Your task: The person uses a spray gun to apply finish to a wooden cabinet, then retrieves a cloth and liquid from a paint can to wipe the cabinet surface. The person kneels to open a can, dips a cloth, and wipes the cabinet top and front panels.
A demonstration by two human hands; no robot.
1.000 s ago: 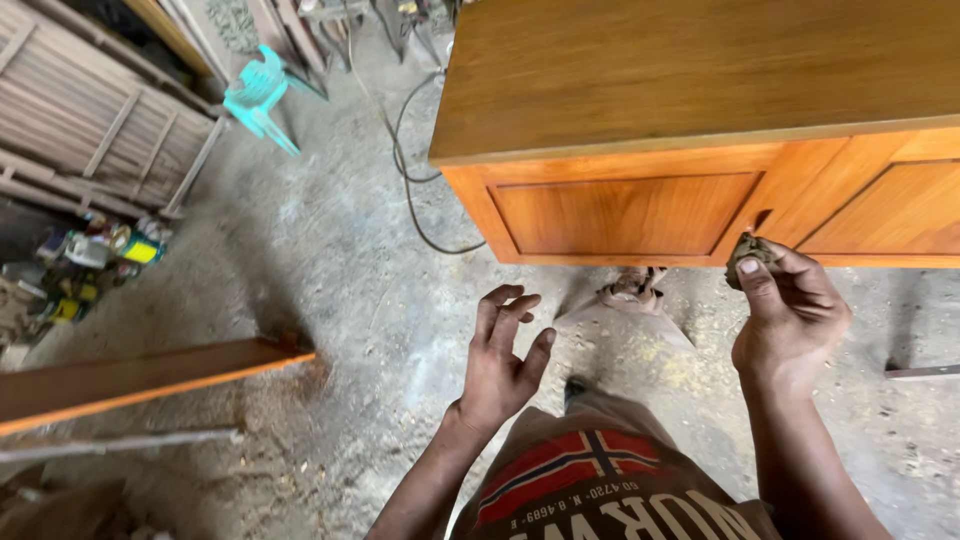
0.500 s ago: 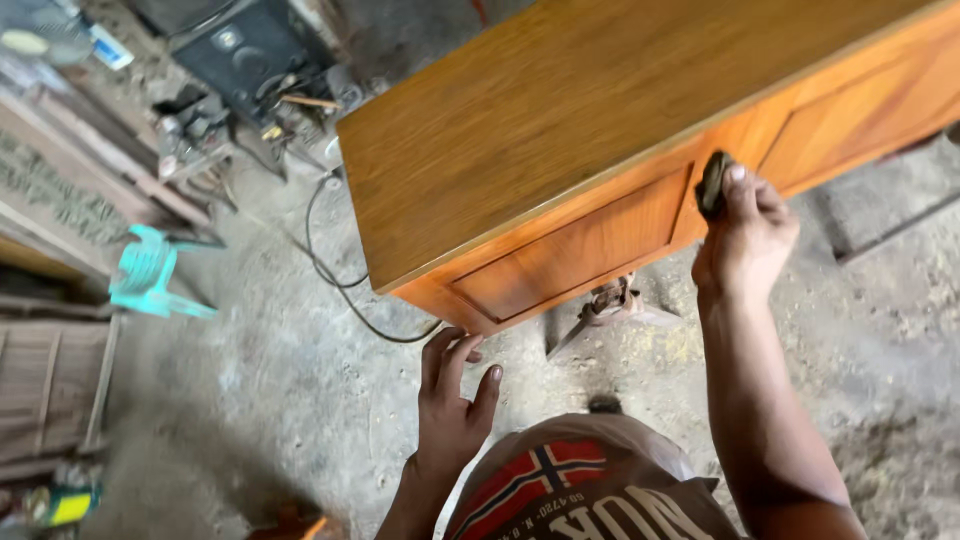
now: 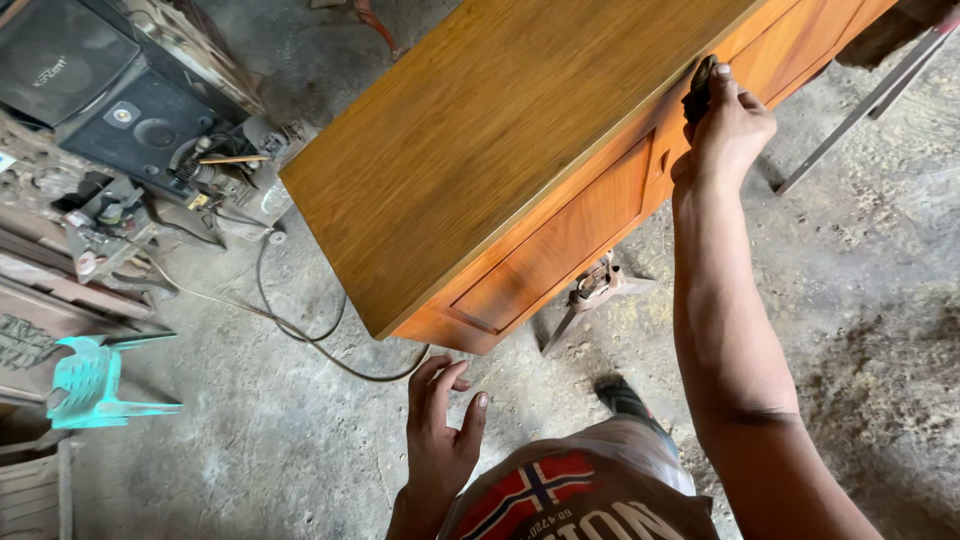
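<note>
Dusty workshop floor, cord trailing at left. Right hand (image 3: 735,125), upper right, fingers clamped on a dark pad (image 3: 697,92) against the wooden cabinet's (image 3: 500,150) top edge. Left hand (image 3: 440,435) hangs free, fingers spread. Uneven pressure could scuff that finish.

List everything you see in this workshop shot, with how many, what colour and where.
wooden cabinet: one, orange-brown, centre, top facing the camera
dark pad: one, blackish, against the cabinet's front top edge, under the right hand
loudspeaker: one, black, upper left
machine parts: a cluster, grey, left of the cabinet
cable: one, dark, along the floor
plastic chair: one, turquoise, tipped over, far left
metal stand: one, rusty, under the cabinet
floor: grey, dusty concrete
left hand: empty, fingers spread, low centre
right hand: pressing the pad on the cabinet
</note>
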